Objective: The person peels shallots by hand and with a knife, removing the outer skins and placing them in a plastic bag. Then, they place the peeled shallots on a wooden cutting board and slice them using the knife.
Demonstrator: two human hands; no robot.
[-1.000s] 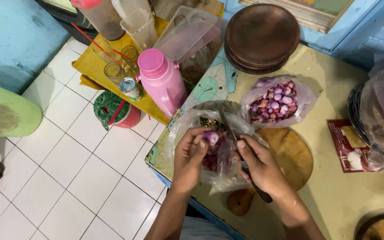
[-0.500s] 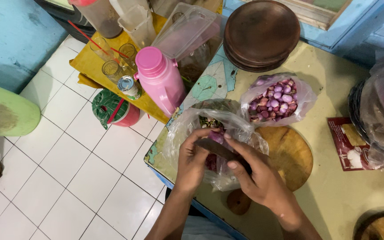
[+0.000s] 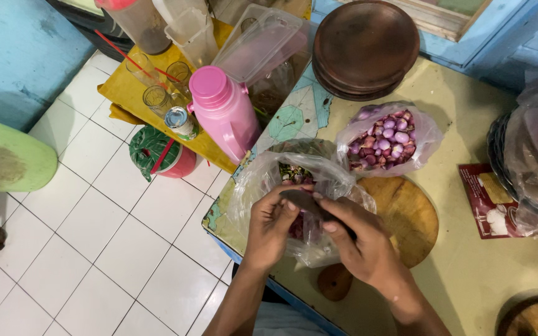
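Shallots, reddish-purple, are showing through the clear plastic bag (image 3: 309, 186) that both hands are working over, near the front left edge of the yellowish table (image 3: 468, 274). The left hand (image 3: 270, 225) is curling its fingers closed around one small shallot (image 3: 295, 225), though most of it is hidden behind the palm and the plastic. The right hand (image 3: 361, 241) is gripping a dark-bladed knife (image 3: 309, 203), thumb and fingers closed on the handle, with the blade lying across toward the left fingertips and touching the piece held there. Green scraps are lying in the far part of that bag.

Under and just right of the bag, a round wooden cutting board (image 3: 406, 214) is lying on the table, its short handle pointing toward the front edge. Beyond it, a second bag of peeled shallots (image 3: 386, 138) is sitting open. A stack of brown plates (image 3: 363, 46) is standing at the far edge. A red packet (image 3: 487, 199) is lying toward the right edge, beside bagged items there.

Off the table's left edge, a pink thermos (image 3: 224, 112) is standing on a low yellow surface with drinking glasses (image 3: 155, 98) near it.
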